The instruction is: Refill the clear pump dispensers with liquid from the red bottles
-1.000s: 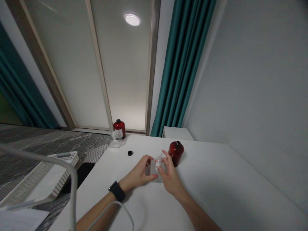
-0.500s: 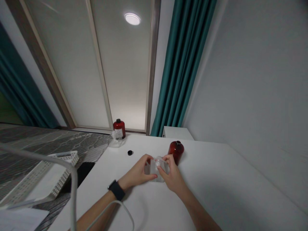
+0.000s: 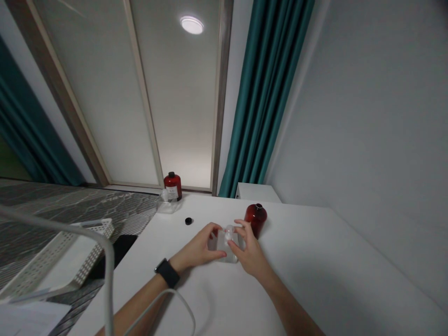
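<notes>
On the counter (image 3: 315, 266), near bottle (image 3: 255, 218) stands behind-right of container (image 3: 227, 253), cap (image 3: 188, 221) behind-left; basket (image 3: 35, 268) left of counter.

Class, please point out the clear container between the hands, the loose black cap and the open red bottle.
Clear container (image 3: 225, 244), head view: front.
Black cap (image 3: 188, 220), head view: top.
Open red bottle (image 3: 256, 219), head view: body.

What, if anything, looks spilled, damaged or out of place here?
Nothing looks spilled or damaged. Mild oddities: the red bottle beyond the right hand appears uncapped, a black cap lying apart on the white table; and a pale cable crosses the lower-left foreground, obstructing the view.
</notes>
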The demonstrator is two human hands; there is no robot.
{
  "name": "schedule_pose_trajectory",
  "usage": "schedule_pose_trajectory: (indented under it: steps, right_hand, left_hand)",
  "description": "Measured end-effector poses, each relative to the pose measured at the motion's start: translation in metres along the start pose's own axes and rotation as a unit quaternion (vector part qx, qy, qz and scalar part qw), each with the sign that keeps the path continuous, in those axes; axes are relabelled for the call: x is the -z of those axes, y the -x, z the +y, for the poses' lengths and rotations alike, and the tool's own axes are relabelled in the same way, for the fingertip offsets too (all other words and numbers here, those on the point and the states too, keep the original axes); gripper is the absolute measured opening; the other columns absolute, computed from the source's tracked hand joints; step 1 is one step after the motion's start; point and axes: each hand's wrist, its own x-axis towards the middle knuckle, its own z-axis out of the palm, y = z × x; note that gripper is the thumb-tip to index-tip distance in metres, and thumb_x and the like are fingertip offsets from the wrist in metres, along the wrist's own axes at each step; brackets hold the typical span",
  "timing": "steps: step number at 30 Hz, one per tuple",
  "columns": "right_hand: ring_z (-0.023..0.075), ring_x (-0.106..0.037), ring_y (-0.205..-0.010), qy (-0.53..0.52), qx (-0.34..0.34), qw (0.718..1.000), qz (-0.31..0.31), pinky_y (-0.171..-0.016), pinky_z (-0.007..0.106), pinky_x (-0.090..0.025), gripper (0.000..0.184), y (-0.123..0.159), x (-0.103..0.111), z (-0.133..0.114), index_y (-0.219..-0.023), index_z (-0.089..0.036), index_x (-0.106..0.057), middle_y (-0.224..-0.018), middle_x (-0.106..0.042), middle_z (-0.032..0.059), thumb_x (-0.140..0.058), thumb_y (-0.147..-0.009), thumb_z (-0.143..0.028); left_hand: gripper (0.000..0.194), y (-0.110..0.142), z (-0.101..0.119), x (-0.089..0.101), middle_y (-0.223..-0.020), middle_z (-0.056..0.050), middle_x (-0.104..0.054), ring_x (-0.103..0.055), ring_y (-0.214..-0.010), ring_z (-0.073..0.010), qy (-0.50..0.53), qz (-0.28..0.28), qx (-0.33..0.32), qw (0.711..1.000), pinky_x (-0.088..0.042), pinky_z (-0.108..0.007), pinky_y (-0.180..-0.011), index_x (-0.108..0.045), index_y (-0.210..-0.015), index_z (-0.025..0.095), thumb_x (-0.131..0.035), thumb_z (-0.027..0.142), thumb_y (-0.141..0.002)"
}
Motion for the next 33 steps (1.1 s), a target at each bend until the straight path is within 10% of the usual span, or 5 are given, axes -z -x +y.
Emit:
schedule_pose_trajectory:
  steps: [25, 33]
  right_hand:
    - [0.0230, -0.060, -0.116, -0.006, -0.002, 0.999, 0.039, -0.105, 0.042, -0.042, 0.053, -0.006, -0.023, 0.009, -0.140, -0.023, -0.039, -0.116, -0.064, 0.0088, -0.054, -0.090, -0.026]
    - [0.0245, -0.062, -0.113, 0.030, 0.009, 0.998, 0.052, -0.104, 0.045, -0.043, 0.052, -0.035, -0.030, 0.022, -0.139, -0.022, -0.042, -0.116, -0.065, 0.0104, -0.055, -0.089, -0.029]
  left_hand:
    - [0.052, 0.001, 0.006, 0.003, -0.116, -0.010, -0.061, -0.058, -0.105, -0.0267, -0.029, 0.039, -0.009, 0.999, -0.047, -0.043, -0.094, -0.052, -0.122, 0.018, -0.073, 0.029, -0.076]
    - [0.012, 0.000, -0.010, 0.026, -0.088, -0.003, -0.059, -0.057, -0.079, -0.0193, -0.094, 0.207, 0.019, 0.974, -0.046, -0.031, -0.069, -0.051, -0.094, 0.020, -0.041, 0.029, -0.094]
